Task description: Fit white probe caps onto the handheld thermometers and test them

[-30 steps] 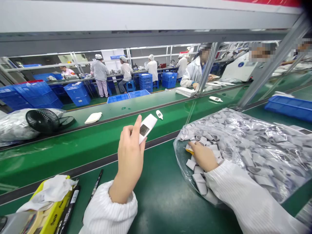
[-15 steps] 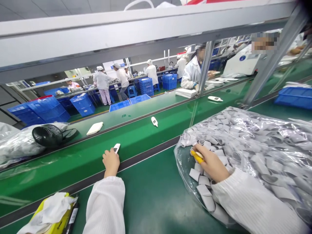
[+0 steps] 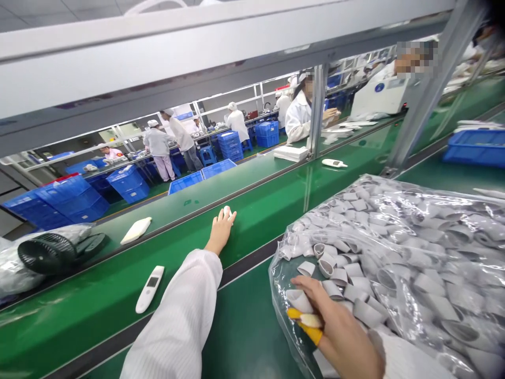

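Observation:
My left hand [image 3: 221, 230] reaches over the green belt, its fingers bent over a small white device [image 3: 226, 211] that they mostly cover. A white thermometer-like device [image 3: 150, 289] with a dark screen lies on the belt, left of my left sleeve. My right hand [image 3: 339, 321] is at the near left part of a clear plastic bag [image 3: 398, 231] full of grey-white curved pieces. Its fingers curl round a yellow-and-cream tool [image 3: 306, 322], with a grey piece [image 3: 299, 300] beside the fingertips. Another white device [image 3: 334, 163] lies farther along the belt.
A black fan [image 3: 47, 252] and a white pad [image 3: 136, 230] are on the far ledge at left. Metal posts [image 3: 316, 113] stand beyond the belt. A blue bin [image 3: 475, 147] is at right. Co-workers in white [image 3: 299, 116] are at the back.
My left hand has moved away and right, from one device to another; the first now lies uncovered, nearer. My right hand has come nearer and lower over the bag. The view has shifted.

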